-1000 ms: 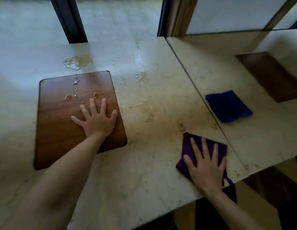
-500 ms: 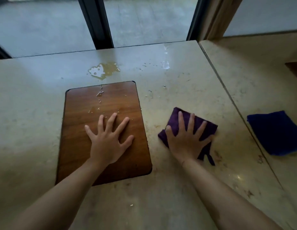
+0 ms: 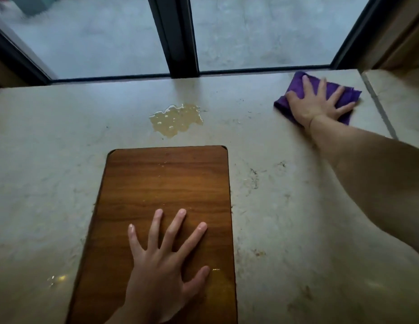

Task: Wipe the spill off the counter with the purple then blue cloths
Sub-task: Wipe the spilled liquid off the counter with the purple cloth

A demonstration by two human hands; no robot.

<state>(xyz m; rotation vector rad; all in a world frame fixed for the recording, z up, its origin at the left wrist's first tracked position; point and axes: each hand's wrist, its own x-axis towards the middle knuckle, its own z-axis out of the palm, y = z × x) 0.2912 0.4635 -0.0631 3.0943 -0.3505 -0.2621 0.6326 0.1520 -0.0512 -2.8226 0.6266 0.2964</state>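
Observation:
A yellowish spill (image 3: 176, 120) pools on the beige stone counter (image 3: 274, 206), just beyond the wooden board (image 3: 166, 183). My left hand (image 3: 164, 265) lies flat with spread fingers on the near part of the board. My right hand (image 3: 317, 104) presses flat on the purple cloth (image 3: 295, 86) at the counter's far right, by the window sill, well to the right of the spill. The blue cloth is out of view.
A window with dark frames (image 3: 178, 36) runs along the counter's far edge. A seam (image 3: 379, 108) at the right divides this counter from the adjoining surface. Small droplets (image 3: 56, 278) glint on the counter left of the board.
My right hand has slid the purple cloth from beside the board to the far right corner. The view has shifted left, so the blue cloth has left the frame. My left hand stays on the board.

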